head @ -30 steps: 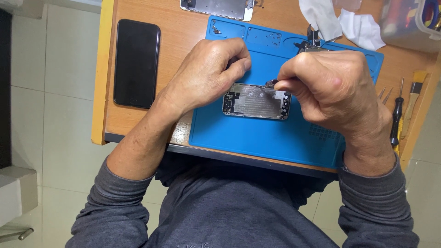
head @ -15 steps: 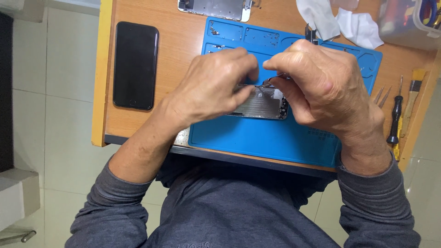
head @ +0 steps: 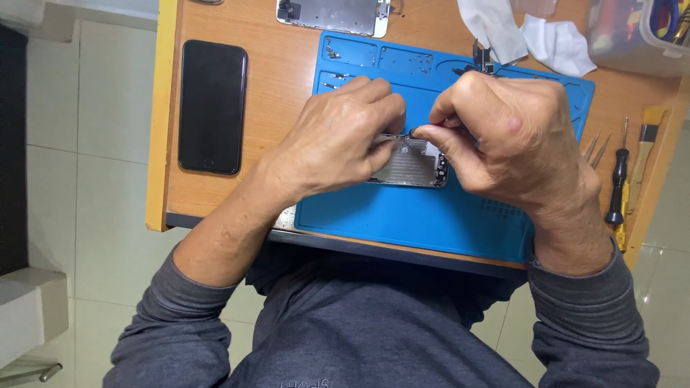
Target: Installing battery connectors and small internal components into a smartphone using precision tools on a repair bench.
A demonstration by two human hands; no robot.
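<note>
An opened phone body [head: 413, 167] with bare metal insides lies on a blue work mat [head: 431, 215]. My left hand [head: 338, 140] rests on its left end, fingers curled over the top edge and holding it down. My right hand [head: 503, 136] is over its right end, thumb and forefinger pinched on a small dark part or thin tool tip at the phone's upper edge. What exactly the right fingers pinch is too small to tell. Most of the phone body is hidden under both hands.
A black phone [head: 212, 106] lies face up on the wooden table's left side. A detached screen assembly [head: 332, 16] sits at the far edge. White cloths [head: 528, 32], a plastic box [head: 632, 36], a screwdriver [head: 617, 190] and tweezers [head: 594, 147] are at right. Small screws lie in the mat's trays [head: 338, 65].
Both hands have drawn closer together over the phone body, and the right fingers have shifted left to its upper edge. The phone stays in place.
</note>
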